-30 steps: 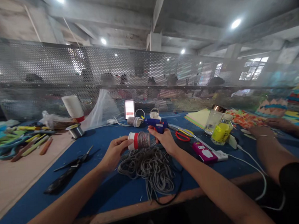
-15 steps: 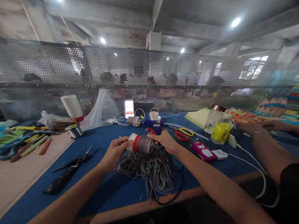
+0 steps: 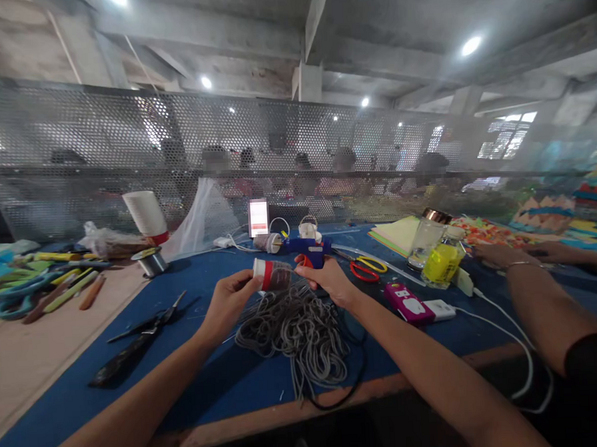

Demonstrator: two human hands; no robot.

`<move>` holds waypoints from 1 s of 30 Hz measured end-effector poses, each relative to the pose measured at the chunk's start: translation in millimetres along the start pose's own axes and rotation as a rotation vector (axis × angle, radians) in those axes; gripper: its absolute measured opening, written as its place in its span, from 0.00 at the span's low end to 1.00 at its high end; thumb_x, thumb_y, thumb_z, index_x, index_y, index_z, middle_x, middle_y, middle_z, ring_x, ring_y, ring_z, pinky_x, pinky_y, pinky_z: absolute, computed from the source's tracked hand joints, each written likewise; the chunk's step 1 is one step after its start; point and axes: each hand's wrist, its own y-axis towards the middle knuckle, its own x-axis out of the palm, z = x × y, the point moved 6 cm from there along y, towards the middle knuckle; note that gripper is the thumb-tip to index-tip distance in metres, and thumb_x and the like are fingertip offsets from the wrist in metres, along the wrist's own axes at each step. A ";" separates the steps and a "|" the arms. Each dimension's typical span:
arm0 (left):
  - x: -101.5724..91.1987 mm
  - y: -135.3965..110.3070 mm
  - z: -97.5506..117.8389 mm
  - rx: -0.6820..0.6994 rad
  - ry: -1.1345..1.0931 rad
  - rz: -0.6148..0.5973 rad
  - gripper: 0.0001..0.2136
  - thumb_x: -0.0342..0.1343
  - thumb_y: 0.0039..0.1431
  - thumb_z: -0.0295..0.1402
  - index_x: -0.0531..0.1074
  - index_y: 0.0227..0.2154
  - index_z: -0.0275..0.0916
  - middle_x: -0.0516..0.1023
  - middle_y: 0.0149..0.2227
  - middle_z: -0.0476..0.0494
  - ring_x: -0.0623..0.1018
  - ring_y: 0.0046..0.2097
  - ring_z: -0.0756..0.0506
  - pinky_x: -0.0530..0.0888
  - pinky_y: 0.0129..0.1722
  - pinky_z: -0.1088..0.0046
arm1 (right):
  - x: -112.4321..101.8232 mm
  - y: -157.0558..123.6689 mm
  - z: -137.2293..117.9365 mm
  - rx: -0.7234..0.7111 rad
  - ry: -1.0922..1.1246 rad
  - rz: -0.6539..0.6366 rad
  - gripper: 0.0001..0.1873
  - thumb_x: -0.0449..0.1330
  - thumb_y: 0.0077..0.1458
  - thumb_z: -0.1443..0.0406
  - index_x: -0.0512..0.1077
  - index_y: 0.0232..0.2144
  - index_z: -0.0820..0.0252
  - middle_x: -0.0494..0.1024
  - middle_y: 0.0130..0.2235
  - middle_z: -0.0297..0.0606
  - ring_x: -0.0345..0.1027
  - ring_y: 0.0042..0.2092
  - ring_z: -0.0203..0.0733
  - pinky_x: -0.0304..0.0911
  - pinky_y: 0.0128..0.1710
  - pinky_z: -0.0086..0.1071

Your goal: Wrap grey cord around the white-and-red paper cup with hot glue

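My left hand (image 3: 232, 294) is closed on a paper cup (image 3: 264, 276) that lies on its side in the air, white with a red band and grey cord wound about part of it. My right hand (image 3: 329, 278) is wrapped round the handle of a blue glue gun (image 3: 304, 245) with a red trigger. Its fingertips are close to the cup's wound end; I cannot tell if they pinch the cord too. Below both hands a loose heap of grey cord (image 3: 304, 336) lies on the blue table surface, and a black cable runs beside it.
Black-handled scissors (image 3: 139, 338) lie to the left, with a wire spool (image 3: 150, 262) and stacked paper cups (image 3: 145, 215) behind. Red-and-yellow-handled scissors (image 3: 366, 270), a purple box (image 3: 407, 303) and a bottle of yellow liquid (image 3: 441, 263) stand or lie rightward. A co-worker's arms (image 3: 547, 304) reach in at right.
The cup has turned in my left hand and shifted slightly up and left. My right hand with the glue gun has moved only a little.
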 end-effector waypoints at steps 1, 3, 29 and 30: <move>-2.8 0.9 -0.8 0.004 0.013 0.034 0.11 0.59 0.55 0.38 0.81 0.36 0.38 0.80 0.32 0.48 0.74 0.35 0.45 0.67 0.37 0.74 | 0.4 0.1 0.4 -0.002 0.002 -0.006 0.19 0.66 0.45 0.57 0.73 0.38 0.62 0.70 0.25 0.29 0.54 0.20 0.28 0.56 0.21 0.25; -8.8 2.6 -3.7 0.000 0.029 0.101 0.12 0.59 0.56 0.39 0.80 0.36 0.38 0.79 0.30 0.50 0.73 0.33 0.47 0.66 0.35 0.75 | 1.5 0.5 1.3 -0.006 0.000 -0.024 0.18 0.66 0.45 0.57 0.73 0.38 0.61 0.71 0.25 0.29 0.55 0.20 0.27 0.56 0.21 0.25; -18.5 7.4 -8.5 -0.013 -0.112 0.265 0.15 0.63 0.51 0.41 0.81 0.38 0.36 0.82 0.33 0.47 0.76 0.36 0.45 0.70 0.39 0.73 | 15.8 -15.1 1.4 -0.244 -0.664 -0.021 0.20 0.58 0.57 0.50 0.76 0.28 0.59 0.73 0.21 0.35 0.70 0.26 0.41 0.65 0.27 0.30; -18.7 7.3 -8.5 -0.009 -0.110 0.263 0.15 0.63 0.51 0.41 0.81 0.37 0.36 0.82 0.33 0.47 0.76 0.36 0.45 0.70 0.39 0.73 | 16.0 -15.0 1.5 -0.256 -0.685 -0.023 0.19 0.58 0.58 0.50 0.76 0.28 0.59 0.74 0.21 0.35 0.71 0.27 0.41 0.65 0.28 0.30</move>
